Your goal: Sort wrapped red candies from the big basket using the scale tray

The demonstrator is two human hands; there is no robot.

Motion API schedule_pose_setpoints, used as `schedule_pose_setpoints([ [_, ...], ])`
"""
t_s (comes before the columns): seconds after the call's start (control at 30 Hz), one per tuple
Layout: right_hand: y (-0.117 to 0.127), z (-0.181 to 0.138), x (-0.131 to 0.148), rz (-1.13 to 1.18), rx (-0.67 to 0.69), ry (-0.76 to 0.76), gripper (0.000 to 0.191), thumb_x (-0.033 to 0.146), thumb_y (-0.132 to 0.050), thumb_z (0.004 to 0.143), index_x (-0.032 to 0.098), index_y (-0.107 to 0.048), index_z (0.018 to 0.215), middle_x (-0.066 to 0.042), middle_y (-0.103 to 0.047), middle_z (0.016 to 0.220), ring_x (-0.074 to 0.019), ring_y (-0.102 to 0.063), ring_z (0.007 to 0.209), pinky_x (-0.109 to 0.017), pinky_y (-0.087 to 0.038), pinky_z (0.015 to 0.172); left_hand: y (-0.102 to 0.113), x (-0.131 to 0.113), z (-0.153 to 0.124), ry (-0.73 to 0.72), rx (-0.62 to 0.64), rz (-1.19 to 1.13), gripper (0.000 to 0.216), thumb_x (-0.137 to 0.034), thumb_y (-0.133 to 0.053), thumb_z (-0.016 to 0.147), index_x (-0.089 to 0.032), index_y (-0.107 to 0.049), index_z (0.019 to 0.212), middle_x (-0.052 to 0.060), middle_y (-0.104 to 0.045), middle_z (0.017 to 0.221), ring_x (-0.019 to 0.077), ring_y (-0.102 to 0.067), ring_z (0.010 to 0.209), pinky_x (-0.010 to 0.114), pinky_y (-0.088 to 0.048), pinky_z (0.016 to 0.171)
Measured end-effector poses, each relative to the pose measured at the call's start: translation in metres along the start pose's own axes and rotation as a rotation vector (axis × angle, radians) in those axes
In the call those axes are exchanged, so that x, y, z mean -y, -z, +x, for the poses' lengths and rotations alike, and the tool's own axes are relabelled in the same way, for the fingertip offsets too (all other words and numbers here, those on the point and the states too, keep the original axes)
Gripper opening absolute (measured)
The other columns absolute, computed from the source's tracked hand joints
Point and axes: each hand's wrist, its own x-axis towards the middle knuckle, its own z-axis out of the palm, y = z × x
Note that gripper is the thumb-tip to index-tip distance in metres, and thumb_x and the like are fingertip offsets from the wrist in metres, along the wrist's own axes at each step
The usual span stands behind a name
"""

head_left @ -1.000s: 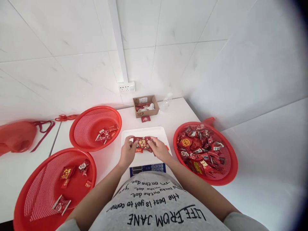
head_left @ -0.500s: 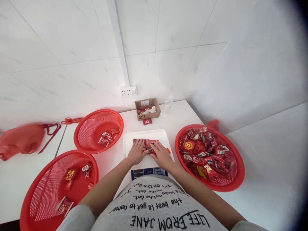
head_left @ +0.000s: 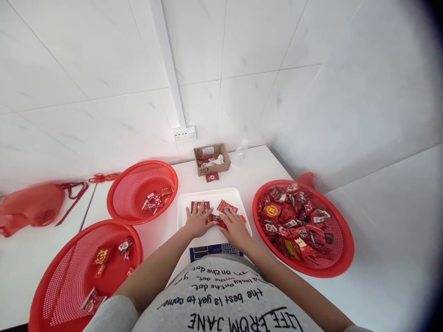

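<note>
A white scale tray sits in front of me with a few red candy packets spread on it. My left hand lies flat with fingers spread over the packets on the left of the tray. Beside it, my right hand rests open with its fingers on the packets near the tray's middle. The scale's blue keypad shows just below my hands.
A red basket full of red packets stands at the right. Two red baskets at the left, far and near, hold a few packets each. A small cardboard box, a clear bottle and a red bag lie further back.
My hands held a bunch of packets above the tray a second ago. They have lowered, opened and spread the packets flat on the tray.
</note>
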Motion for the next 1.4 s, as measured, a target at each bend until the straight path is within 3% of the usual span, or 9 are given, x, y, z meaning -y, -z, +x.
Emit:
schedule_pose_setpoints([
  [0.17, 0.001, 0.000, 0.000, -0.003, 0.021, -0.009, 0.047, 0.035, -0.043, 0.084, 0.021, -0.040, 0.129, -0.009, -0.033, 0.140, -0.0275, -0.018, 0.131, -0.048, -0.017, 0.103, 0.005, 0.011, 0.005, -0.047, -0.054, 0.015, 0.077, -0.066, -0.017, 0.080, -0.018, -0.012, 0.140, 0.010, -0.013, 0.147, 0.0274, -0.009, 0.134, 0.053, -0.003, 0.105],
  [0.33, 0.001, 0.000, -0.003, -0.022, 0.055, -0.018, 0.048, 0.035, -0.043, 0.084, 0.021, -0.038, 0.130, -0.010, -0.029, 0.142, -0.0266, -0.015, 0.132, -0.047, -0.015, 0.103, 0.000, 0.022, 0.008, -0.082, -0.032, 0.012, 0.082, -0.066, -0.018, 0.080, -0.009, -0.017, 0.139, 0.015, -0.014, 0.146, 0.0266, -0.008, 0.134, 0.041, -0.015, 0.107],
  [0.7, -0.002, 0.000, 0.000, -0.049, 0.070, -0.033, 0.048, 0.038, -0.043, 0.084, 0.023, -0.038, 0.130, -0.009, -0.027, 0.143, -0.0273, -0.013, 0.132, -0.048, -0.015, 0.102, -0.001, 0.014, 0.009, -0.050, 0.020, -0.058, 0.083, -0.077, -0.034, 0.066, -0.033, -0.024, 0.136, 0.009, 0.000, 0.148, 0.0389, 0.005, 0.132, 0.058, -0.004, 0.102],
  [0.8, -0.001, 0.000, 0.000, -0.051, 0.082, -0.032, 0.048, 0.038, -0.042, 0.085, 0.024, -0.037, 0.130, -0.009, -0.026, 0.143, -0.0269, -0.012, 0.133, -0.049, -0.013, 0.102, 0.000, 0.016, 0.005, -0.058, -0.022, -0.044, 0.083, -0.075, -0.032, 0.068, -0.030, -0.021, 0.137, 0.011, -0.002, 0.148, 0.0366, 0.003, 0.132, 0.058, -0.003, 0.101],
  [0.93, 0.001, -0.002, 0.001, -0.035, 0.074, -0.011, 0.048, 0.037, -0.041, 0.085, 0.022, -0.037, 0.130, -0.008, -0.027, 0.142, -0.0276, -0.012, 0.132, -0.047, -0.013, 0.103, -0.003, 0.019, -0.007, -0.099, -0.109, -0.020, 0.087, -0.072, -0.024, 0.074, -0.016, -0.012, 0.140, 0.014, -0.007, 0.147, 0.0275, 0.000, 0.135, 0.049, -0.004, 0.106],
  [1.13, 0.003, -0.004, 0.003, -0.016, 0.059, -0.025, 0.046, 0.038, -0.040, 0.085, 0.022, -0.041, 0.128, -0.008, -0.031, 0.141, -0.0284, -0.016, 0.131, -0.048, -0.014, 0.103, -0.011, 0.017, -0.015, -0.040, -0.088, -0.042, 0.092, -0.071, -0.023, 0.075, -0.006, -0.015, 0.139, 0.017, -0.011, 0.146, 0.0259, -0.005, 0.135, 0.041, -0.014, 0.107],
  [1.23, 0.002, -0.003, 0.004, -0.013, 0.056, -0.022, 0.046, 0.039, -0.040, 0.085, 0.021, -0.042, 0.128, -0.008, -0.031, 0.141, -0.0285, -0.017, 0.131, -0.048, -0.014, 0.103, -0.014, 0.015, -0.014, -0.034, -0.093, -0.029, 0.094, -0.073, -0.028, 0.072, -0.009, -0.015, 0.139, 0.018, -0.007, 0.146, 0.0285, -0.002, 0.134, 0.044, -0.013, 0.106],
  [1.4, -0.002, -0.002, 0.005, -0.010, 0.043, -0.038, 0.045, 0.037, -0.041, 0.085, 0.022, -0.043, 0.127, -0.007, -0.031, 0.141, -0.0289, -0.018, 0.131, -0.048, -0.014, 0.103, -0.011, 0.012, -0.014, -0.072, -0.037, -0.033, 0.087, -0.072, -0.041, 0.067, -0.026, -0.020, 0.138, 0.012, 0.000, 0.148, 0.0345, 0.004, 0.133, 0.052, -0.011, 0.104],
])
